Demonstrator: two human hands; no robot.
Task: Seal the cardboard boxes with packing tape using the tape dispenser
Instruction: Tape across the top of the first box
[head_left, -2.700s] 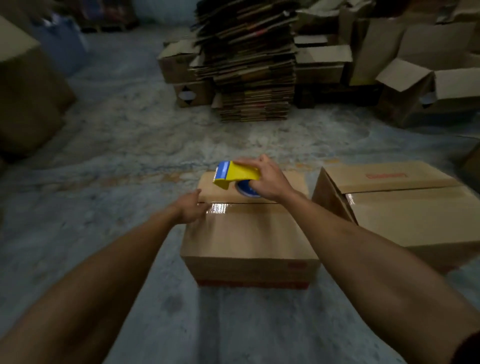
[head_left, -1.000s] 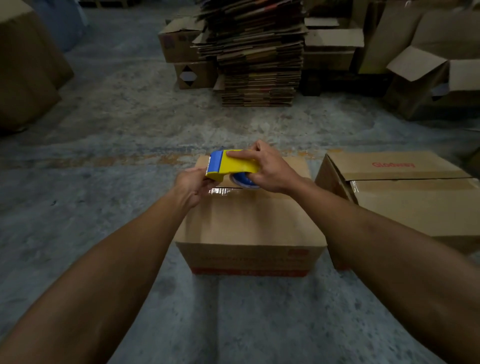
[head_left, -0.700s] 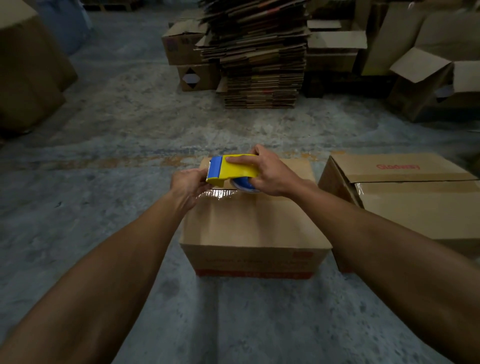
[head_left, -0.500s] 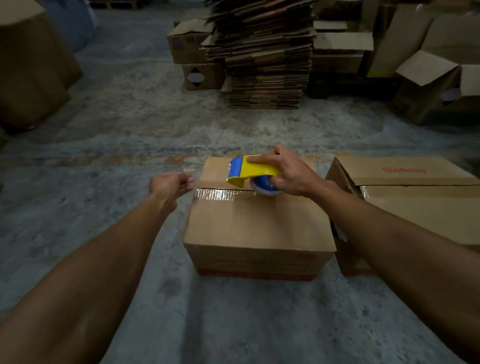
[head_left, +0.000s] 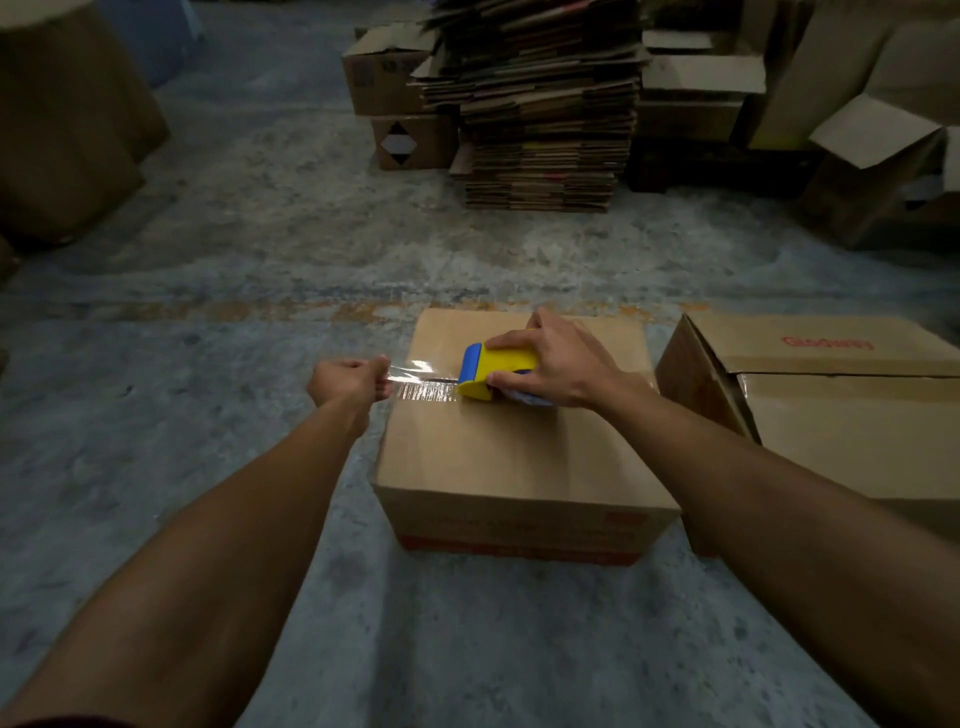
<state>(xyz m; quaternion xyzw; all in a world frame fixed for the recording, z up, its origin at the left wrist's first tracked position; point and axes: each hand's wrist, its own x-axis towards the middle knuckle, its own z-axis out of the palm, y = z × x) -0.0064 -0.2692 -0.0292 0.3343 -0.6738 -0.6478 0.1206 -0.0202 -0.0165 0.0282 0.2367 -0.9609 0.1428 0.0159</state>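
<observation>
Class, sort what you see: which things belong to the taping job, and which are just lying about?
In the job:
tape dispenser
tape strip
box being sealed
left hand
right hand

Lying about:
flattened cardboard stack
open boxes at far right

This is a warehouse or packing area, dim and bare. The floor (head_left: 260, 234) is worn, blotchy concrete with a faded orange line (head_left: 234, 310) painted across it. At the far side stands a tall stack (head_left: 540, 119) of flattened cardboard, with made-up cartons (head_left: 395, 78) piled left of it and open, empty boxes (head_left: 878, 171) with flaps up to its right. Big brown cartons (head_left: 67, 119) sit at the far left. The work goes on straight on the floor: a closed box (head_left: 519, 457) lies in the near middle, and another box (head_left: 831, 405) with red print lies just right of it.
</observation>
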